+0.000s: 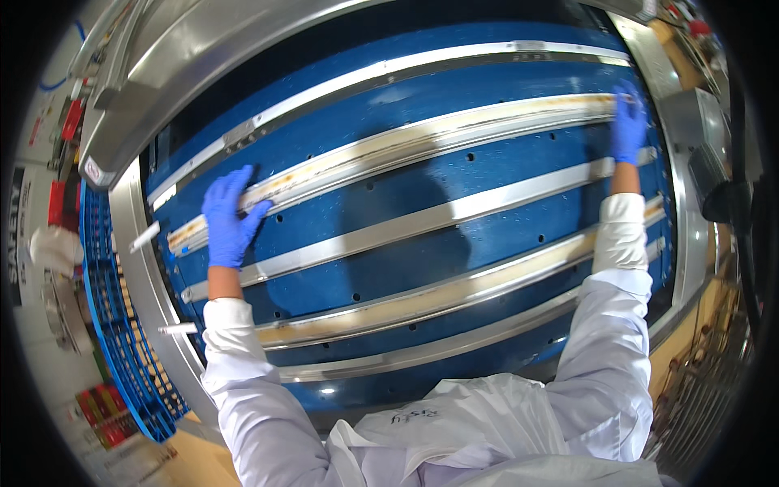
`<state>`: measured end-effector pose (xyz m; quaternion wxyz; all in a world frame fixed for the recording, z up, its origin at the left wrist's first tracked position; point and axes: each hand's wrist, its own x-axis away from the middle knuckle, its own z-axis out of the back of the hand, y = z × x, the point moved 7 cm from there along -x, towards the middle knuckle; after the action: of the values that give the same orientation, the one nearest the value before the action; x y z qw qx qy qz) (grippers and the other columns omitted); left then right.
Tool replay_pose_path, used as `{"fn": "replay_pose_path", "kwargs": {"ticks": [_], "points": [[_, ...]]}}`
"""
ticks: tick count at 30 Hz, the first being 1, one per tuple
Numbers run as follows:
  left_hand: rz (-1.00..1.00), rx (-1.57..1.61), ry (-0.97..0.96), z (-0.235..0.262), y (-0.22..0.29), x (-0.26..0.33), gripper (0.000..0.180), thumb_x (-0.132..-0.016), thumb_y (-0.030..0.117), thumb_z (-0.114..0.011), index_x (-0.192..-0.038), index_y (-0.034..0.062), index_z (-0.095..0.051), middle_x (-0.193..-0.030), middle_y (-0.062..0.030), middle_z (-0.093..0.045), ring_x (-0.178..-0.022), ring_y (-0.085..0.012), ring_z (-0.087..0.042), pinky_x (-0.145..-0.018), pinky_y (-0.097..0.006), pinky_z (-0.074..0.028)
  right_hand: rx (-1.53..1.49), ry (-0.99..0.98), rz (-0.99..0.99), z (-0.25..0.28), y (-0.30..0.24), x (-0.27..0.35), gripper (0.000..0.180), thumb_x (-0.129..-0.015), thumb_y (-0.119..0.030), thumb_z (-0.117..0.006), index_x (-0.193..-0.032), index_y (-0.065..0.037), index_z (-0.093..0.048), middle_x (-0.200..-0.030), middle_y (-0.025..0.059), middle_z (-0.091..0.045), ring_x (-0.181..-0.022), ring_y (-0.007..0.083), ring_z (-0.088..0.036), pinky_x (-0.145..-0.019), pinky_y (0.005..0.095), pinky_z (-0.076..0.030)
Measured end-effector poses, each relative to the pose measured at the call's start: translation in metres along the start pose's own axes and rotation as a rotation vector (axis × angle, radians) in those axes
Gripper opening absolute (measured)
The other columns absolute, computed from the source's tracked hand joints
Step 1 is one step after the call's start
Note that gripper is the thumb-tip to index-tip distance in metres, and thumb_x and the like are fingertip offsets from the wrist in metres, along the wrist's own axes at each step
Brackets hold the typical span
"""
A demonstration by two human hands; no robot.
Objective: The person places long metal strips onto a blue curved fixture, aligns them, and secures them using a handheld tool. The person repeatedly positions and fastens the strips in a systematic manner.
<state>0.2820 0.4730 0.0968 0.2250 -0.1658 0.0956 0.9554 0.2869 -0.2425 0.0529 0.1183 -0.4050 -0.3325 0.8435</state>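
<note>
Both my hands wear blue gloves. My left hand (230, 217) lies across a long narrow bar (365, 150) near its left end, with the thumb on the near side and the fingers over the far side. At the right end of the same bar, my right hand (629, 126) wraps over it, and its fingertips are partly hidden. The bar has a cream strip with brownish stains between metal edges. Beneath it spreads a blue surface (316, 304) with small dark holes. Nearer to me runs a plain metal bar (381, 233), roughly parallel.
Another cream-stripped bar (422, 304) and a metal bar (438, 345) cross the near part. A pale metal bar (365, 79) crosses the far part. A steel frame (154, 268) with white pegs (178, 329) borders the left. Beyond it stands a blue plastic crate (122, 341). Right: wire racks (702, 381).
</note>
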Motion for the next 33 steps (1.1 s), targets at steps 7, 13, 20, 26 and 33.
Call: {"fn": "replay_pose_path", "kwargs": {"ticks": [7, 13, 20, 26, 33], "points": [[-0.002, 0.203, -0.097, -0.051, 0.003, -0.029, 0.057, -0.072, 0.041, -0.081, -0.122, 0.0147, -0.067, -0.097, -0.0114, -0.064, -0.094, -0.0320, -0.056, -0.087, -0.039, -0.045, 0.010, -0.640, 0.126, -0.089, -0.180, 0.100, 0.048, -0.080, -0.047, -0.073, -0.119, -0.020, -0.069, -0.107, 0.0068, -0.069, -0.097, 0.0256, -0.067, -0.087, 0.0348, -0.052], [0.201, 0.075, -0.130, -0.051, 0.018, -0.021, 0.065, -0.074, 0.058, -0.074, -0.125, 0.0192, -0.063, -0.106, -0.0114, -0.063, -0.102, -0.0330, -0.057, -0.092, -0.050, -0.041, 0.192, -0.711, 0.033, -0.105, -0.181, 0.100, 0.049, -0.077, -0.048, -0.073, -0.116, -0.020, -0.066, -0.105, 0.0064, -0.069, -0.100, 0.0279, -0.065, -0.085, 0.0397, -0.051], [0.326, 0.472, 0.084, 0.005, 0.134, 0.001, 0.057, -0.093, 0.037, -0.066, -0.137, 0.0036, -0.051, -0.122, -0.0145, -0.054, -0.115, -0.0279, -0.052, -0.100, -0.037, -0.040, -0.442, -0.782, -0.204, -0.074, -0.260, 0.142, 0.040, -0.088, -0.024, -0.063, -0.125, -0.012, -0.052, -0.107, 0.0167, -0.062, -0.095, 0.0307, -0.063, -0.085, 0.0376, -0.050], [0.876, 1.718, -0.020, -0.005, 0.223, 0.126, 0.059, -0.104, 0.047, -0.042, -0.154, 0.0173, -0.028, -0.139, -0.0113, -0.048, -0.121, -0.0215, -0.052, -0.100, -0.036, -0.045, -1.347, -1.252, -0.490, -0.068, -0.409, 0.337, 0.051, -0.077, -0.005, -0.057, -0.127, -0.005, -0.046, -0.109, 0.0045, -0.050, -0.099, 0.0129, -0.051, -0.086, 0.0279, -0.047], [1.180, 1.769, 0.177, 0.025, 0.199, 0.250, 0.050, -0.106, 0.039, -0.040, -0.153, 0.0254, -0.029, -0.131, -0.0122, -0.054, -0.102, -0.0182, -0.060, -0.073, -0.028, -0.050, -1.144, -1.717, -0.435, -0.023, -0.473, 0.423, 0.064, -0.087, -0.008, -0.057, -0.147, 0.000, -0.037, -0.146, 0.0105, -0.042, -0.133, 0.0178, -0.039, -0.110, 0.0303, -0.034]]}}
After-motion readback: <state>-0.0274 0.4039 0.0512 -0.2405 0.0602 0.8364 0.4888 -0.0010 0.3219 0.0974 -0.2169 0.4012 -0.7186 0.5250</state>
